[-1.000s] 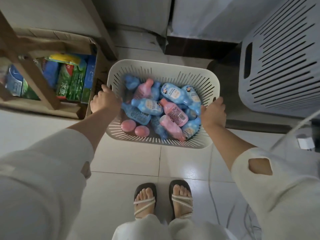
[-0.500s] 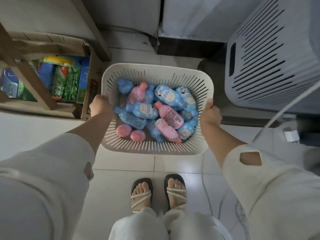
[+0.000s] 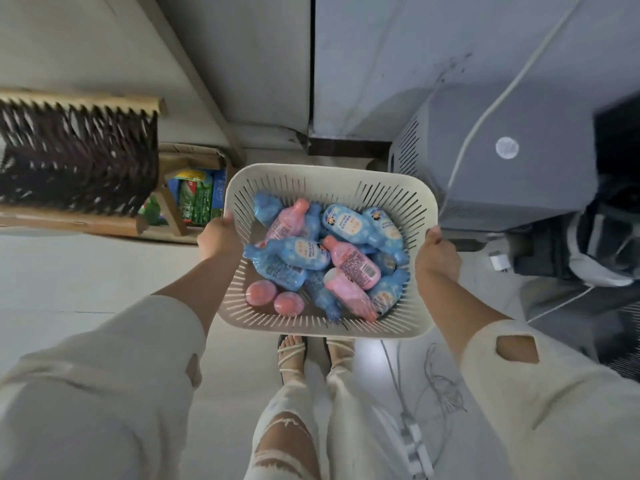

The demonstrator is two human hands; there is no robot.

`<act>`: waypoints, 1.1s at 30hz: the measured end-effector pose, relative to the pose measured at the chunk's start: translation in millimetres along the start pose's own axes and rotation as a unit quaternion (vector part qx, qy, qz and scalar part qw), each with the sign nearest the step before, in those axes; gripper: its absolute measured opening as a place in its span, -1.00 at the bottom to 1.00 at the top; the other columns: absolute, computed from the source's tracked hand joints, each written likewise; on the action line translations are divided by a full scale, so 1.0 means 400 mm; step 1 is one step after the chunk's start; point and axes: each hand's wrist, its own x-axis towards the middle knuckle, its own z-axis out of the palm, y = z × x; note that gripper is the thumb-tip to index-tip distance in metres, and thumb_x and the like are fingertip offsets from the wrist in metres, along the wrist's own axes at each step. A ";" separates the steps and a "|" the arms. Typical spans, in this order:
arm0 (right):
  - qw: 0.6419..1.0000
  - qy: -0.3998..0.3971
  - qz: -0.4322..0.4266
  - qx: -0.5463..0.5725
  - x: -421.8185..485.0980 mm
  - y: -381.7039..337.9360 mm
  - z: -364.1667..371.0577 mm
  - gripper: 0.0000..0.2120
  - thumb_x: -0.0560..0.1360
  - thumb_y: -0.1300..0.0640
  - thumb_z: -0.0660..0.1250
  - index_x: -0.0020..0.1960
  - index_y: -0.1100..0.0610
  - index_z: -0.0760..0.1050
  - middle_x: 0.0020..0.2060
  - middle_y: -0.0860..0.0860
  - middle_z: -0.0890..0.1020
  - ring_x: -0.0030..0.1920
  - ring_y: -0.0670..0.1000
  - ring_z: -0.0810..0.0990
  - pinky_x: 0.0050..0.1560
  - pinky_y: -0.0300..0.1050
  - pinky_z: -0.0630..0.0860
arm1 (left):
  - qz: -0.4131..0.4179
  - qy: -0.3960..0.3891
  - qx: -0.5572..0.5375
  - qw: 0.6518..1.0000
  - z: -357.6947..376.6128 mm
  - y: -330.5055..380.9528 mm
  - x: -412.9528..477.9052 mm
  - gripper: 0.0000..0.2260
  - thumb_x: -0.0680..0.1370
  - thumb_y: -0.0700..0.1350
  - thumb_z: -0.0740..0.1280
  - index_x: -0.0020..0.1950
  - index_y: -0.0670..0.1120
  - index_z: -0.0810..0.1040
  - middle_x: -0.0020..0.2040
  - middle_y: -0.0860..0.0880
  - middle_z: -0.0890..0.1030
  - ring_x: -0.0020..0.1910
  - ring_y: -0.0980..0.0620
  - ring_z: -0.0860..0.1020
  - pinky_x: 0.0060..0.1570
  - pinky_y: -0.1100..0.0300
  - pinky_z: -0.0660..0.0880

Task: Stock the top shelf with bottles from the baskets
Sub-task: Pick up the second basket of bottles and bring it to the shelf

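Observation:
A white slotted basket (image 3: pixel 329 174) hangs in the air in front of me, well above the floor. Several blue and pink bottles (image 3: pixel 353 265) lie jumbled inside it, with two round pink caps (image 3: pixel 260 293) showing at the near left. My left hand (image 3: pixel 218 237) grips the basket's left rim. My right hand (image 3: pixel 437 255) grips its right rim. A wooden shelf (image 3: pixel 76 161) with a dark slatted surface shows at the left, at about the basket's height.
Under the shelf an open cardboard box (image 3: pixel 194 199) holds green and blue packages. A large white slotted bin (image 3: pixel 502 161) stands at the right, a white cable (image 3: pixel 491 109) draped over it. More cables and a power strip (image 3: pixel 414 445) lie on the floor by my feet.
Both hands have lifted the basket off the floor and up towards me. The view has risen, and the wooden shelf's slatted top has come into sight at the left.

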 end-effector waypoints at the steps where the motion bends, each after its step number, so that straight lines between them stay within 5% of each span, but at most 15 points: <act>1: 1.000 0.006 0.004 0.005 -0.024 -0.003 -0.037 -0.40 0.66 -0.09 -0.15 0.26 0.34 0.43 0.23 0.32 0.50 0.24 0.29 0.46 0.20 0.08 0.37 | 0.007 0.002 -0.001 1.000 -0.027 0.015 -0.027 -0.55 0.66 0.03 0.00 0.25 -0.26 0.49 0.19 -0.32 0.52 0.20 -0.27 0.47 0.13 0.01 0.39; 19: 0.956 0.138 0.170 0.194 -0.376 0.304 -0.330 -0.43 0.65 -0.10 -0.10 0.27 0.30 0.46 0.21 0.28 0.53 0.23 0.26 0.48 0.22 0.02 0.38 | 0.221 -0.051 0.125 0.966 -0.120 0.200 -0.400 -0.50 0.64 0.10 -0.02 0.31 -0.21 0.46 0.26 -0.28 0.49 0.24 -0.28 0.45 0.19 -0.05 0.39; 25: 0.909 0.184 0.272 0.257 -0.512 0.534 -0.398 -0.42 0.65 -0.09 -0.08 0.24 0.34 0.47 0.20 0.32 0.53 0.21 0.28 0.49 0.20 0.01 0.38 | 0.330 -0.119 0.233 0.907 -0.008 0.237 -0.604 -0.49 0.66 0.06 -0.05 0.33 -0.30 0.41 0.31 -0.32 0.44 0.30 -0.29 0.40 0.28 -0.05 0.31; 33: 0.802 0.266 0.420 0.331 -0.733 0.882 -0.479 -0.40 0.64 -0.12 -0.08 0.24 0.33 0.47 0.20 0.32 0.53 0.21 0.29 0.49 0.21 0.04 0.39 | 0.485 -0.218 0.286 0.797 0.186 0.197 -0.982 -0.53 0.66 0.02 -0.02 0.31 -0.29 0.45 0.30 -0.34 0.45 0.29 -0.31 0.41 0.30 -0.07 0.31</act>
